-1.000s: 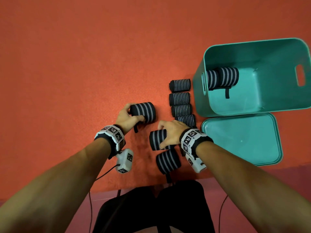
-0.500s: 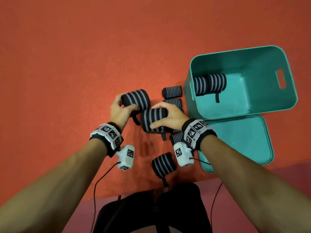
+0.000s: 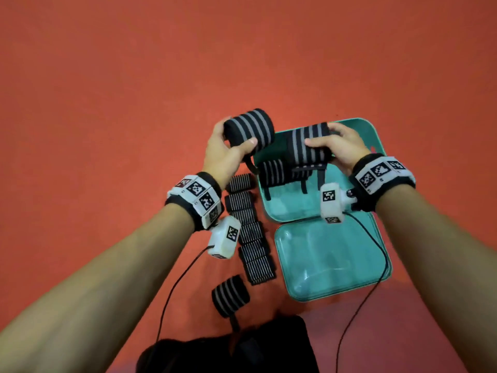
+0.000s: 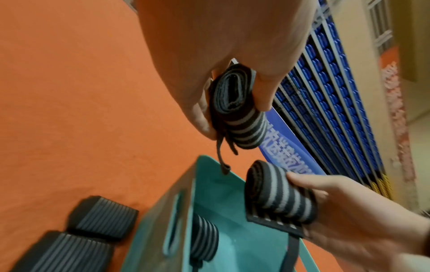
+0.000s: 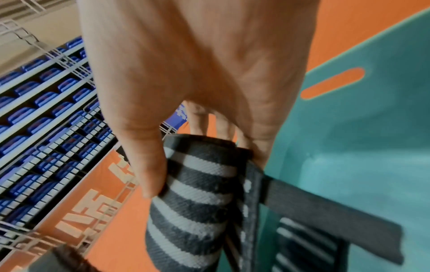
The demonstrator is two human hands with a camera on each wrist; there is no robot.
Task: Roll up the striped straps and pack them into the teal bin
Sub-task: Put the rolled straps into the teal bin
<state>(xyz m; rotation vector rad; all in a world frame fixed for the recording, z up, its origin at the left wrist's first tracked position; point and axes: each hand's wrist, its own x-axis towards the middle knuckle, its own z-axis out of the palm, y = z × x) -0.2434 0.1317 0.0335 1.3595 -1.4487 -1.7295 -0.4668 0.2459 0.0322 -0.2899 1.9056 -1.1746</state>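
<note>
My left hand (image 3: 236,135) grips a rolled black strap with grey stripes (image 3: 250,127) in the air, just left of the teal bin (image 3: 373,130). Its thin tail hangs down. In the left wrist view the left hand's thumb and fingers (image 4: 263,103) curl round this roll (image 4: 244,127). My right hand (image 3: 321,135) holds a second striped roll (image 3: 309,149) above the bin's opening, thumb across it (image 5: 149,174). Its flat black tab (image 5: 325,217) sticks out. Another striped roll (image 3: 271,172) lies inside the bin at its left wall.
The teal lid (image 3: 330,259) lies flat on the orange floor just in front of the bin. A row of several fine-striped black rolls (image 3: 247,230) runs along the bin's left side. One more wide-striped roll (image 3: 230,294) lies nearer to me. Cables trail from both wrist units.
Both hands have lifted their rolls off the floor and carried them forward and to the right. The right one is now over the bin, the left one beside its rim.
</note>
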